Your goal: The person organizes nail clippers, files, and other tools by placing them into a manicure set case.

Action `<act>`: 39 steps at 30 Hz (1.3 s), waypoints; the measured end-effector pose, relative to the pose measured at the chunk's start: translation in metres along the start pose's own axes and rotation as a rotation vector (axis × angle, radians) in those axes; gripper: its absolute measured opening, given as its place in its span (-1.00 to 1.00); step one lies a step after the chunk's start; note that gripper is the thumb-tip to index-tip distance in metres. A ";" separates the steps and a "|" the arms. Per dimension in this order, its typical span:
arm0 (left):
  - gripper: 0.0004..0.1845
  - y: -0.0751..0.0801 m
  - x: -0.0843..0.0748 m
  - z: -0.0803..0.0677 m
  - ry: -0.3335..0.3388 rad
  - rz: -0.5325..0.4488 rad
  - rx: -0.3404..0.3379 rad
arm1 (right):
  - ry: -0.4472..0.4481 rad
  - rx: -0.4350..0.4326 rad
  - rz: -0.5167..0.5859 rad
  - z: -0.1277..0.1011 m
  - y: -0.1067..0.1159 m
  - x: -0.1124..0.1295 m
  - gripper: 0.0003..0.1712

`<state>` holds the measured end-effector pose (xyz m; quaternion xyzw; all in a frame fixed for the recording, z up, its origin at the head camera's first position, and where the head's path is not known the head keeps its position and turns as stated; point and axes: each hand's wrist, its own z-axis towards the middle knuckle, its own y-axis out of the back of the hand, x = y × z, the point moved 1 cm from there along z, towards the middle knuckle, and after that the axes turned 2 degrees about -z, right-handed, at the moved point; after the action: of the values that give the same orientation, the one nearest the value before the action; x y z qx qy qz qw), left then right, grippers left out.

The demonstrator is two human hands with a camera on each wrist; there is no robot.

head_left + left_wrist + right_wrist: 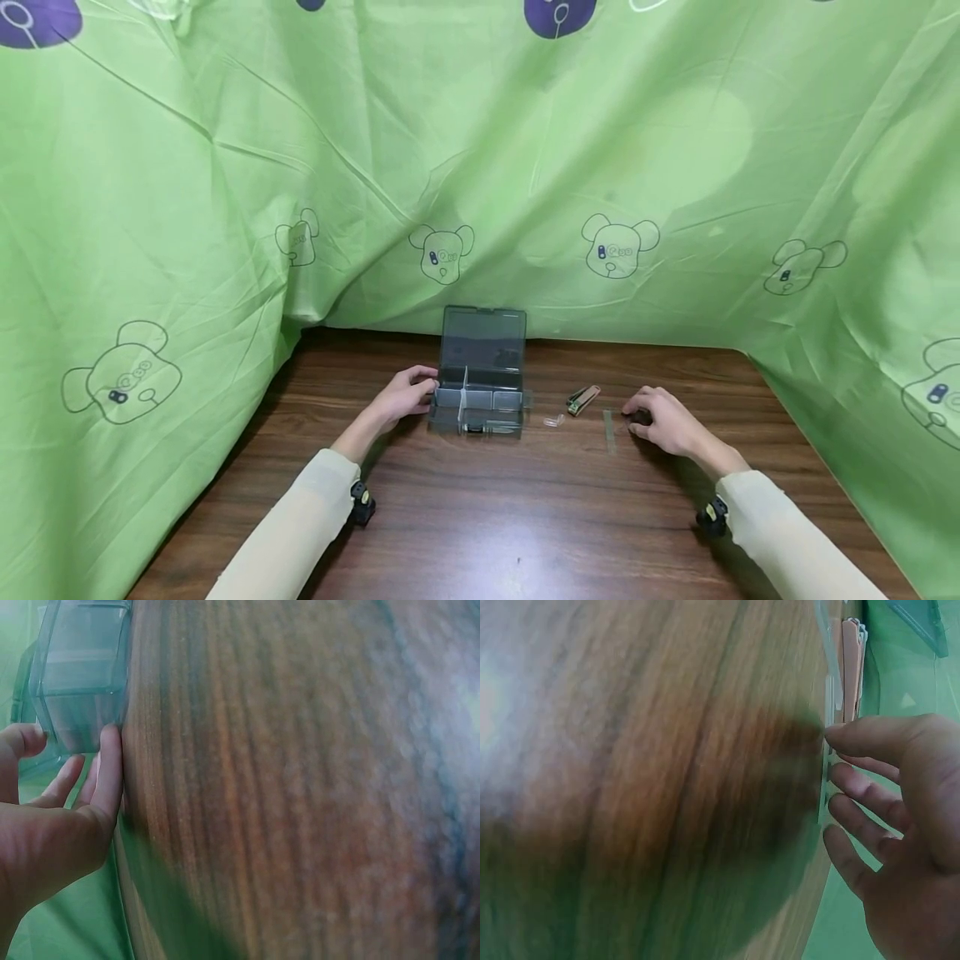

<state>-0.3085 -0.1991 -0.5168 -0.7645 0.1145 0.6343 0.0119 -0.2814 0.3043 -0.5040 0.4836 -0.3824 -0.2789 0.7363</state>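
One clear divider strip, thin and flat, lies on the worktop directly under your right hand's fingertips. The right wrist view shows the thumb and curled fingers meeting its edge, but whether they already pinch it or only touch it cannot be told. Judged light, stiff and slick; likely to snap or skate if pressed flat. Take it by its long edges, near the end closest to your grip, and tip it up off the wood before lifting.

One nail clipper, metal with a pinkish face, just beyond the strip on the far side from your right grip, not touching it.

One small clear piece, further along past the clipper; too small to identify.

One transparent grey compartment box, lid standing open at the back, inner dividers visible, well apart from the right hand. Your left hand steadies its near side: the fingers lie straight against the wall, thumb at the corner, pressing rather than clasping. Judged light, rigid plastic, smooth-walled; it will slide on the worktop unless held from the side as now.

One green printed cloth, hung behind and to both sides of the worktop.
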 end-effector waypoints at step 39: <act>-0.53 0.000 -0.002 -0.002 -0.002 0.001 0.011 | -0.108 0.053 0.241 0.018 0.000 0.022 -0.80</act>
<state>-0.3067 -0.1989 -0.5149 -0.7635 0.1184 0.6346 0.0157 -0.2842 0.2776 -0.4935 0.4376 -0.4841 -0.2040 0.7297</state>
